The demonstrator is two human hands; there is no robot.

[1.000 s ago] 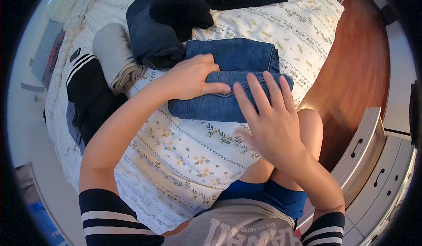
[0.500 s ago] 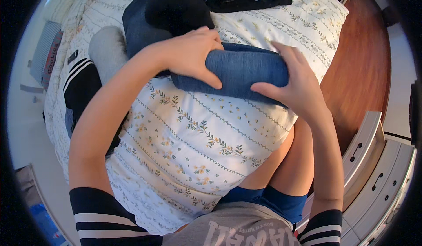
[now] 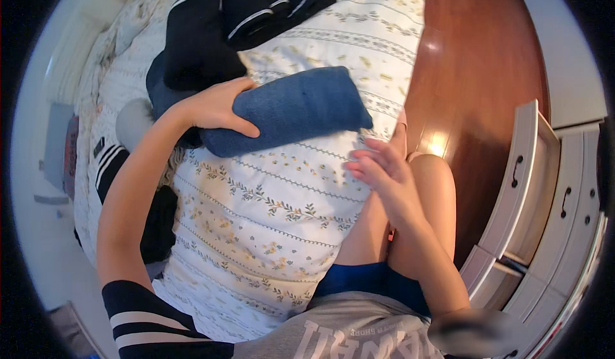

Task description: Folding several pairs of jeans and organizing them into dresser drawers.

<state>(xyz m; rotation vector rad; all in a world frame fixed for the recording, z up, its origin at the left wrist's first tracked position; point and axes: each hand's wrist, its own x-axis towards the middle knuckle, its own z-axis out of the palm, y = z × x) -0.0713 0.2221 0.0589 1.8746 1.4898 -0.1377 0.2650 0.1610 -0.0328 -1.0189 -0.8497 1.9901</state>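
Note:
Rolled blue jeans (image 3: 301, 109) lie slantwise on the bed, their right end pointing toward the bed's edge. My left hand (image 3: 218, 107) grips the left end of the roll, thumb on the near side and the other fingers partly hidden behind it. My right hand (image 3: 387, 183) is off the jeans, above my thigh near the bed's edge, with fingers loosely apart and nothing in them. Just beyond my left hand sits a bulky black garment (image 3: 198, 51) with white stripes, next to a dark blue bundle (image 3: 157, 83).
Folded black clothes (image 3: 275, 6) lie at the far side of the flowered bedspread (image 3: 269, 199). A grey roll (image 3: 133, 125) and more black clothing (image 3: 160, 224) are to the left. On the right, past the wooden floor (image 3: 480, 70), a white dresser (image 3: 522, 179) has drawers pulled out.
My right hand has let go of the jeans and drawn back toward me. The roll's right end has swung away from me while my left hand stays on its left end. The view has shifted right.

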